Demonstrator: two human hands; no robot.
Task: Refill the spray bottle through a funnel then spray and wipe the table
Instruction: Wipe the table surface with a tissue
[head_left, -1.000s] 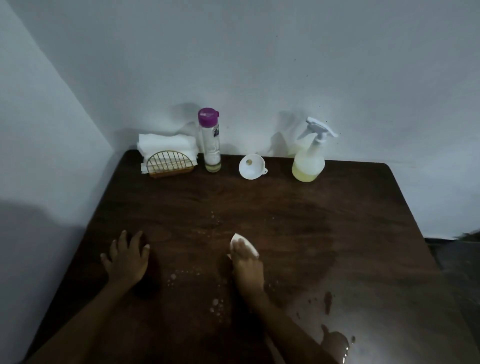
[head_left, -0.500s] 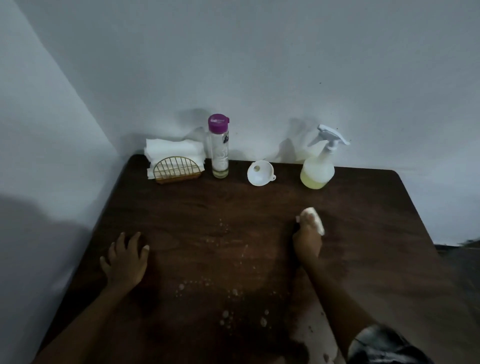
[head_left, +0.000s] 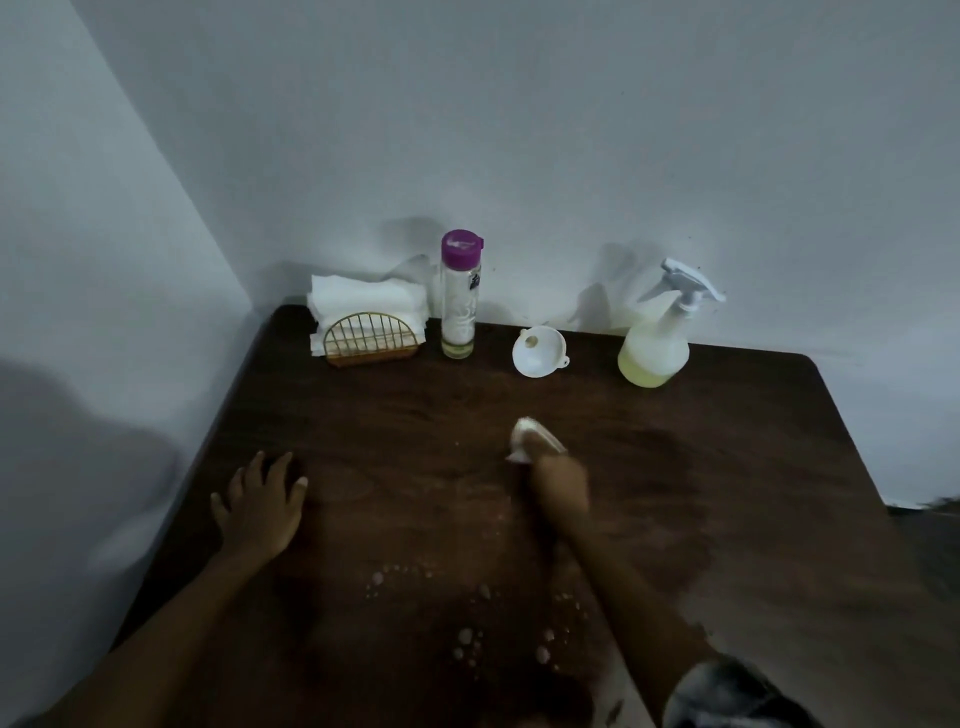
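A dark wooden table (head_left: 727, 467) carries droplets and damp streaks. My right hand (head_left: 558, 480) presses a folded white tissue (head_left: 532, 434) onto the tabletop near the middle; the hand is motion-blurred. My left hand (head_left: 262, 504) rests flat on the table at the left, fingers spread. At the back stand the spray bottle (head_left: 657, 343) with yellowish liquid and a white trigger head, a white funnel (head_left: 539, 351) lying by it, and a clear refill bottle (head_left: 460, 296) with a purple cap.
A gold wire holder (head_left: 369, 340) with a stack of white napkins (head_left: 363, 299) sits in the back left corner. Walls close off the table at the back and left. Beads of liquid (head_left: 467, 634) lie on the near part of the table.
My right hand with the tissue swept right and away from me, then back left toward the table's middle. The left hand stayed in place.
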